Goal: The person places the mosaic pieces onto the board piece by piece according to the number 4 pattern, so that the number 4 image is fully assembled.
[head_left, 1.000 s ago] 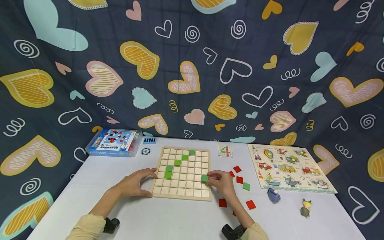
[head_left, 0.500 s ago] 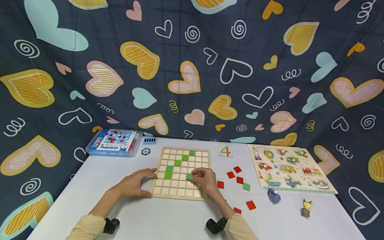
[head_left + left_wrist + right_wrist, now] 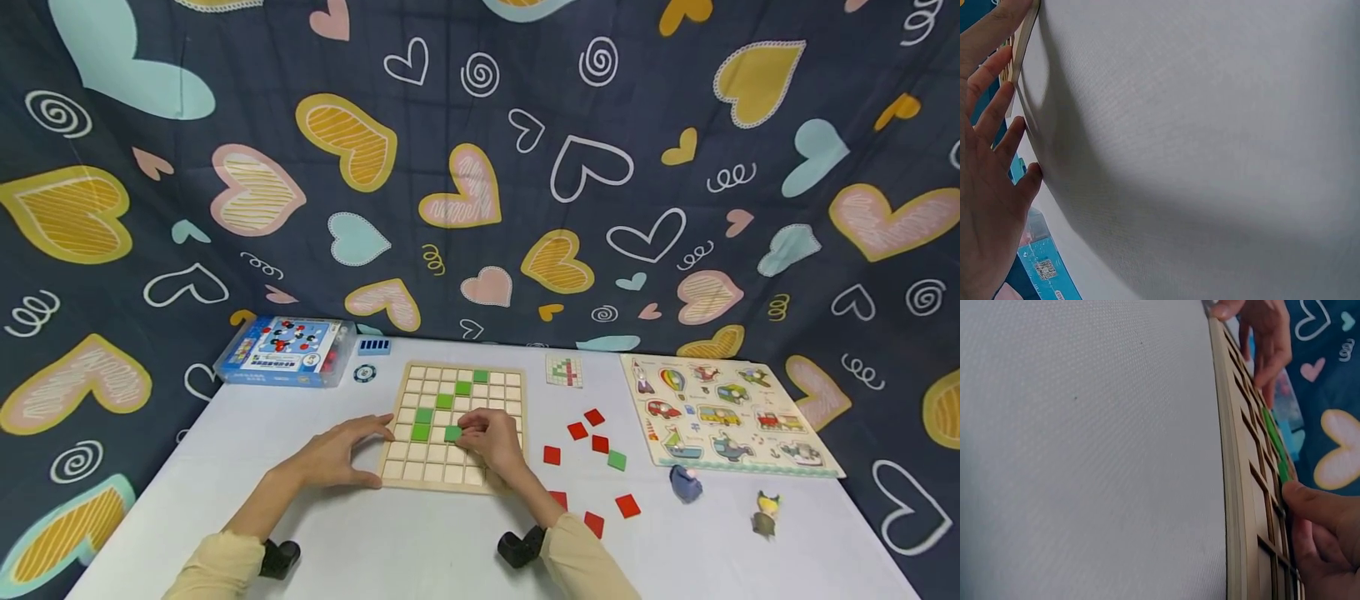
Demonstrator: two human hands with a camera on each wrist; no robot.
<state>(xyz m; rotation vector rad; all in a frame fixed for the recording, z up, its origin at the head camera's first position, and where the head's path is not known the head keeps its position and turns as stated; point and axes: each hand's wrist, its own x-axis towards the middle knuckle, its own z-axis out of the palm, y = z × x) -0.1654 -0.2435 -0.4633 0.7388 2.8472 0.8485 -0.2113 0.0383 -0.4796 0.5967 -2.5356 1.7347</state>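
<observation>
A wooden grid board (image 3: 450, 487) lies on the white table, with several green tiles (image 3: 421, 432) in its squares. My right hand (image 3: 495, 437) is over the board's middle, pinching a green square tile (image 3: 452, 433) between thumb and fingertips. The tile is low over a square, one column from the nearest placed tile. Seen from the right wrist, that thumb (image 3: 1300, 494) covers most of the tile. My left hand (image 3: 341, 454) spans the board's left edge, fingers spread, thumb at the near corner and fingertips higher up. The left wrist view shows its fingers (image 3: 1000, 112) stretched out.
Several red tiles (image 3: 577, 431) and a green tile (image 3: 617, 460) lie right of the board. A pattern card (image 3: 564, 372) is behind them. A picture puzzle (image 3: 750, 460) and two small figures (image 3: 686, 484) are farther right. A plastic box (image 3: 285, 342) stands back left, beside a round chip (image 3: 365, 373).
My right hand has carried the green tile leftward from the board's right edge to its middle, uncovering red tiles on the table. The left hand stays in place. The head view has tilted down slightly.
</observation>
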